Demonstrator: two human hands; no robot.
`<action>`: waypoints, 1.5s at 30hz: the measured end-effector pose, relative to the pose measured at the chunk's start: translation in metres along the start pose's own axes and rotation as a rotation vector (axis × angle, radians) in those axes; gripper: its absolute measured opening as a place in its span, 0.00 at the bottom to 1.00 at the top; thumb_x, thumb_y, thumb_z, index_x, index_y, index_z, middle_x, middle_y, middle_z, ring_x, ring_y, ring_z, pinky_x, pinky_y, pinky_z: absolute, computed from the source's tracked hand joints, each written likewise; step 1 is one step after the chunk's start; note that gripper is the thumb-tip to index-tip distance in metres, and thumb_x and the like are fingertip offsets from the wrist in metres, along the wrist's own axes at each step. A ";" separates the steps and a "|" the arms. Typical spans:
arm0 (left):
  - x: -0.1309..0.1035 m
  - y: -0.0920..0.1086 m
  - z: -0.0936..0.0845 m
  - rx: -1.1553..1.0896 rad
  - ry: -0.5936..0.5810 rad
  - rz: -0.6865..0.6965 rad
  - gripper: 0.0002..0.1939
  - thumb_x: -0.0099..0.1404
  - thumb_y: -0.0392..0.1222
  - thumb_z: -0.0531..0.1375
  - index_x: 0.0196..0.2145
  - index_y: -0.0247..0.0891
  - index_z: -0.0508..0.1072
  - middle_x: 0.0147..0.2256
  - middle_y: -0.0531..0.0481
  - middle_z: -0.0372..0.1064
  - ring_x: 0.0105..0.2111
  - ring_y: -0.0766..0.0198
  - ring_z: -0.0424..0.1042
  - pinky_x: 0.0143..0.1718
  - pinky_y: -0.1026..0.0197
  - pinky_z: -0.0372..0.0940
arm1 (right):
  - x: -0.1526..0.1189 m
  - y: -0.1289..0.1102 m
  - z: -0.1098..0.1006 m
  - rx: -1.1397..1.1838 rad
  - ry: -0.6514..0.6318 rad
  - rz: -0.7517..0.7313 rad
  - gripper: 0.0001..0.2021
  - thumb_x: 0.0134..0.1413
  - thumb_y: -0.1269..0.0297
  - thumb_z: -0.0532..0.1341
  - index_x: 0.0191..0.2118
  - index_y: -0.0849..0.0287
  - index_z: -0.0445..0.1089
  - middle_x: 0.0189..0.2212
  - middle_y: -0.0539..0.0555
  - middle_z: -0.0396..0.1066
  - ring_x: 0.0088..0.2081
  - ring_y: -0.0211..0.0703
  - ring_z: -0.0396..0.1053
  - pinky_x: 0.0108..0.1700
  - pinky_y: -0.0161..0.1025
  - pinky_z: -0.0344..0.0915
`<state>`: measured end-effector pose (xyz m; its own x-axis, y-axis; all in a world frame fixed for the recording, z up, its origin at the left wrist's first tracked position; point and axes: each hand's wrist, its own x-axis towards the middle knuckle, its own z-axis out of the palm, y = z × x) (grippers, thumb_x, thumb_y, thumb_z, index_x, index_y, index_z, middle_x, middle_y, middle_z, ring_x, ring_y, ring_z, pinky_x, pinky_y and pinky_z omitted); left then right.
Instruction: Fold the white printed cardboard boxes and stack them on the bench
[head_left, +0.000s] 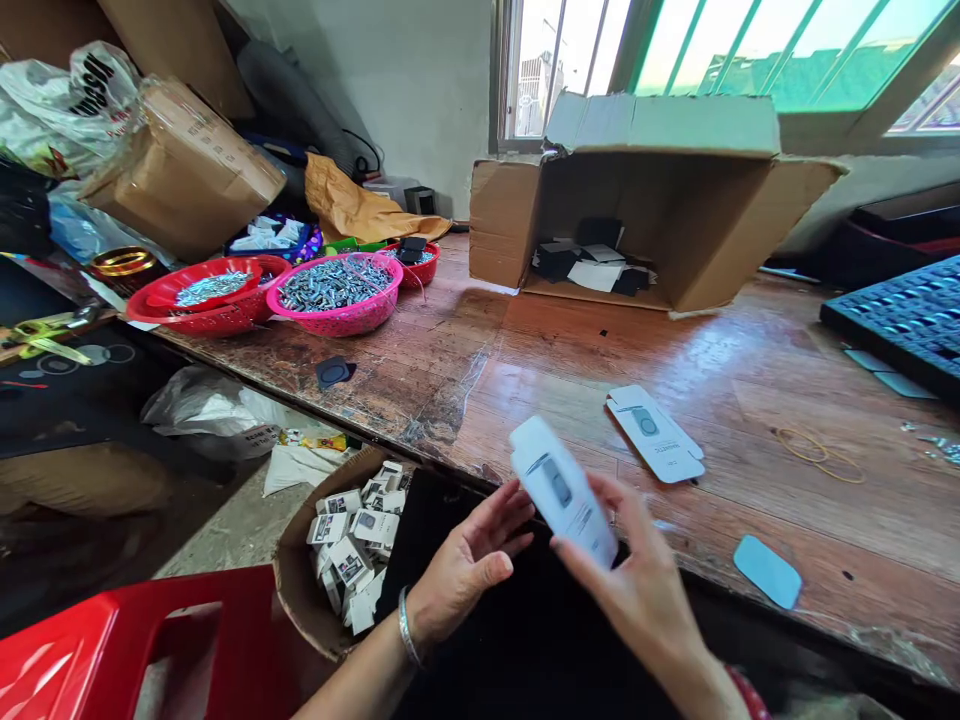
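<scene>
My right hand (626, 545) grips a white printed flat carton (559, 485) near its lower end, thumb on one side and fingers on the other. The carton tilts up and to the left, and a picture of a dark device shows on its face. Just left of it, my left hand (480, 550) is open, fingers apart and palm turned towards the carton, holding nothing. Another flat white carton (651, 430) of the same print lies on the wooden table (540, 360), beyond my right hand. A light-blue rounded piece (767, 571) lies nearer the table's front edge.
An open cardboard box (720, 235) with black and white pieces stands at the back. Pink basket (337, 295) and red basket (210, 300) hold small metal parts. Below left, a carton bin (300, 600) holds several small white boxes. A rubber band (817, 452) lies right; a red stool (247, 640) stands lower left.
</scene>
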<state>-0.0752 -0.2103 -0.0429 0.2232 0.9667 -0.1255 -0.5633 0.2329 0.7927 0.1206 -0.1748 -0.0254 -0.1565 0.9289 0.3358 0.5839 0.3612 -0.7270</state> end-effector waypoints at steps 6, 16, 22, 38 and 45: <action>-0.004 -0.001 -0.001 -0.111 -0.054 -0.123 0.37 0.49 0.54 0.73 0.55 0.37 0.72 0.54 0.36 0.71 0.55 0.43 0.68 0.55 0.47 0.62 | -0.049 -0.012 0.028 0.056 -0.176 -0.142 0.29 0.48 0.58 0.70 0.57 0.48 0.63 0.52 0.58 0.62 0.53 0.60 0.64 0.52 0.53 0.67; -0.022 -0.008 -0.005 -0.132 -0.178 -0.318 0.29 0.46 0.51 0.74 0.42 0.30 0.78 0.36 0.42 0.77 0.39 0.51 0.77 0.44 0.56 0.66 | -0.003 -0.036 0.008 0.154 -0.490 -0.101 0.13 0.41 0.77 0.65 0.32 0.55 0.64 0.36 0.52 0.67 0.41 0.48 0.63 0.38 0.42 0.67; -0.024 -0.005 -0.014 -0.025 -0.169 -0.392 0.31 0.41 0.51 0.76 0.40 0.30 0.80 0.31 0.46 0.76 0.34 0.57 0.75 0.40 0.61 0.64 | -0.003 -0.034 0.005 0.120 -0.556 -0.006 0.12 0.41 0.76 0.65 0.31 0.55 0.65 0.32 0.51 0.65 0.36 0.45 0.62 0.36 0.40 0.65; -0.020 -0.026 -0.021 0.117 0.408 -0.187 0.20 0.44 0.51 0.75 0.29 0.31 0.81 0.26 0.47 0.78 0.24 0.64 0.71 0.29 0.63 0.64 | -0.060 -0.006 0.062 0.370 -0.421 0.299 0.21 0.63 0.50 0.55 0.29 0.62 0.73 0.22 0.50 0.69 0.25 0.39 0.64 0.27 0.33 0.61; -0.028 -0.045 -0.028 0.180 0.410 -0.129 0.31 0.46 0.47 0.74 0.42 0.39 0.63 0.28 0.52 0.77 0.26 0.61 0.76 0.29 0.62 0.68 | -0.069 0.009 0.058 0.528 -0.349 0.347 0.16 0.59 0.51 0.60 0.44 0.58 0.72 0.37 0.55 0.76 0.38 0.46 0.74 0.39 0.37 0.72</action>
<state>-0.0783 -0.2447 -0.0914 -0.0710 0.9014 -0.4271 -0.3969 0.3673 0.8412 0.0907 -0.2311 -0.0896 -0.3292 0.9374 -0.1136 0.1973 -0.0494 -0.9791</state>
